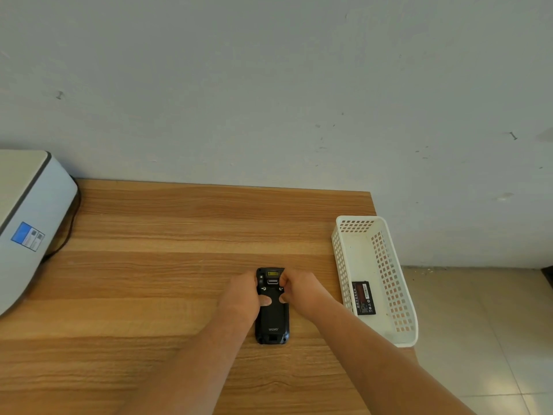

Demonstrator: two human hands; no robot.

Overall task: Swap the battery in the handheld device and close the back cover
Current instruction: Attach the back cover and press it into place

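Gripping the black handheld device (271,316) face-down on the wooden table (149,280), left hand (244,295) and right hand (302,290) press curled thumbs onto its back cover (a battery (363,298) lies in the white basket (398,295)).

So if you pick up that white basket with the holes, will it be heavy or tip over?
Probably light: the white basket is thin plastic, full of holes, and holds only one battery. It is long and low, so on the table it likely won't tip, though its near end seems to hang past the edge. Lifted by one end, the battery may slide.
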